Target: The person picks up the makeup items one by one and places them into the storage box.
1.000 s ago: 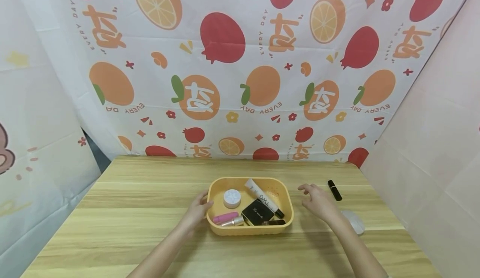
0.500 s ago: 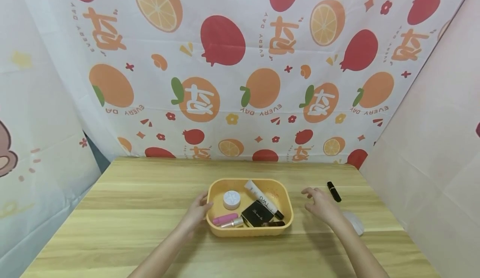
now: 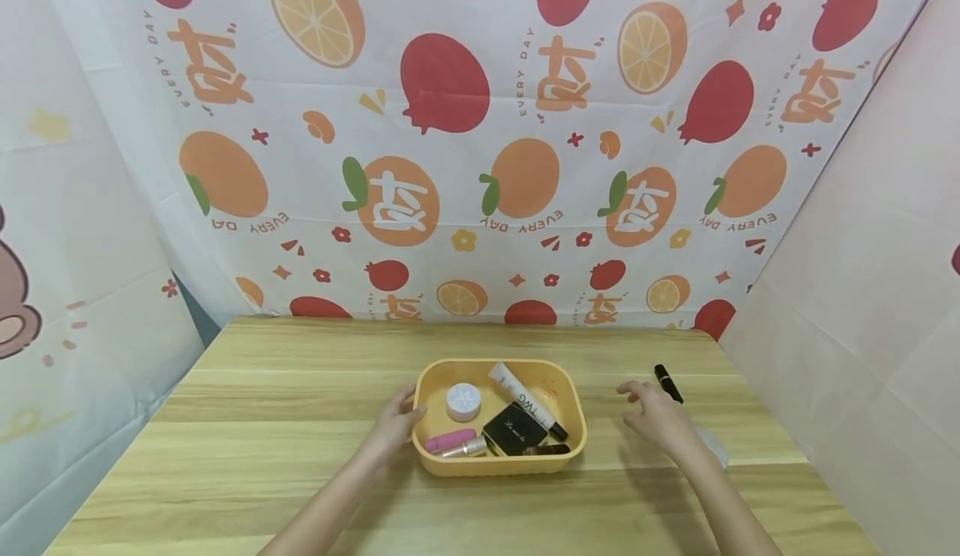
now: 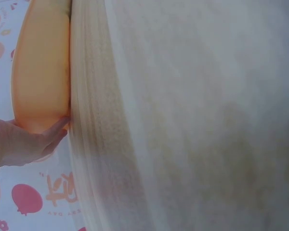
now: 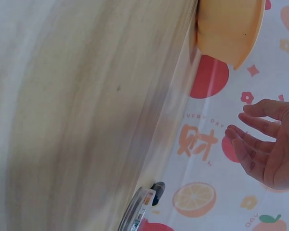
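A yellow plastic basket (image 3: 498,466) sits on the wooden table. My left hand (image 3: 392,427) holds its left end, thumb at the rim and fingers against the outer wall; the left wrist view shows these fingers (image 4: 50,137) low on that wall. Inside lie a round white case (image 3: 463,402), a white tube (image 3: 525,393) with a black cap, a black square box (image 3: 515,429), a pink tube (image 3: 450,438), a silver lipstick-like tube (image 3: 467,448) and a dark tube (image 3: 547,449). My right hand (image 3: 656,416) hovers right of the basket, fingers loosely bent, holding nothing.
A black lipstick-like tube (image 3: 667,383) lies just beyond my right hand. A clear round container (image 5: 137,211) stands on the table, mostly hidden by my right forearm in the head view. A fruit-print cloth (image 3: 450,164) hangs behind the table (image 3: 300,423).
My right hand has moved rightward, away from the basket and closer to the black tube, and its forearm covers more of the clear container. The left hand and basket stay put.
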Demonstrator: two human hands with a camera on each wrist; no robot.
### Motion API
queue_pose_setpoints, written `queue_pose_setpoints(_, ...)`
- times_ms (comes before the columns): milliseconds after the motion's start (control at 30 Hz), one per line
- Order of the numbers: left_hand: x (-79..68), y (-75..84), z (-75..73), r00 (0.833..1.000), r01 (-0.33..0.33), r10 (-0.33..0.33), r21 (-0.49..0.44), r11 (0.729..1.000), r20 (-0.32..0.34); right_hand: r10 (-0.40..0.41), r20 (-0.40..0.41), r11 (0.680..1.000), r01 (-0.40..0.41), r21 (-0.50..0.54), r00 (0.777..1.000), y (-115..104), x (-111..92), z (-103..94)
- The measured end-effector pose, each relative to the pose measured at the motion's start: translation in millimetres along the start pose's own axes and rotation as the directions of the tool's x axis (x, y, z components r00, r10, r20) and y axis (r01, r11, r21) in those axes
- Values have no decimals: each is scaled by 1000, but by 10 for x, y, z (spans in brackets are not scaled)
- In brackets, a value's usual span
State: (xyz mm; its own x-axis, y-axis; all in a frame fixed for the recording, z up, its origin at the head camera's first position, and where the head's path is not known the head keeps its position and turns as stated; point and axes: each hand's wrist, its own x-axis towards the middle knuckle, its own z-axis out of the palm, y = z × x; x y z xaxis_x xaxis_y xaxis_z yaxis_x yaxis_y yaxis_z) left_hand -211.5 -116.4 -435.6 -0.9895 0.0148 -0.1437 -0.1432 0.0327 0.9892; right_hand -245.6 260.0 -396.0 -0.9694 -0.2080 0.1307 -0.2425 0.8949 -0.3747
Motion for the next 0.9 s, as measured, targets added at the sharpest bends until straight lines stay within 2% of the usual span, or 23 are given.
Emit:
queue_pose_setpoints(433,-40,15,22,1000,8,-8,4,1000,-9,40,22,999,-41,22,999,123,-52,-9)
queue_pose_setpoints(900,-15,-9,19,1000,-4,4,-1,1000,-7,38,33,999,-38,3,999,249,-105,-88)
